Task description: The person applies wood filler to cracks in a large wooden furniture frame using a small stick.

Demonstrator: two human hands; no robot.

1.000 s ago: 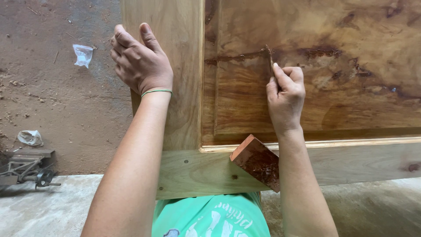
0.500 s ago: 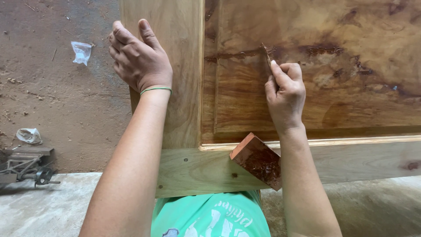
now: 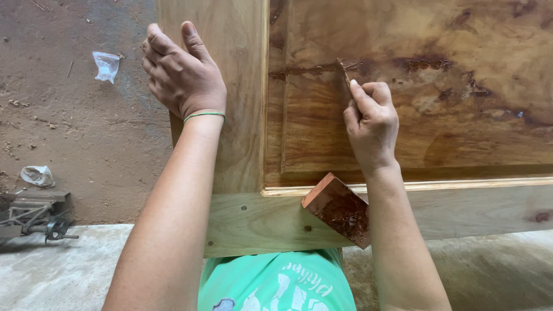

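A: What's in your right hand?

B: Thin flat blade [image 3: 344, 70], some kind of scraper. My right hand [image 3: 371, 124] is pinched shut on it, index finger laid along its back, tip set on the dark reddish filler seam [image 3: 368, 64] running across the wood panel [image 3: 438, 115]. Edge touches the panel just above my knuckles.

A: How does it handle?

B: Light and stiff, I'd judge. Narrow, so it could twist; best held low near the working end, finger on the spine. Filler looks glossy, maybe still tacky, can't tell for sure.

A: Left hand?

B: Left hand [image 3: 183, 72] lies flat, fingers spread, palm down on the pale frame board [image 3: 236, 115] left of the panel. Holding nothing, just bracing.

A: Anything else near?

B: Small wood block [image 3: 338, 209] smeared with the same reddish stuff, resting on the lower rail [image 3: 259, 222], touching my right forearm. Dirt floor [image 3: 75, 126] to the left, with a plastic scrap [image 3: 106, 66], and a metal tool [image 3: 31, 219] lower down.
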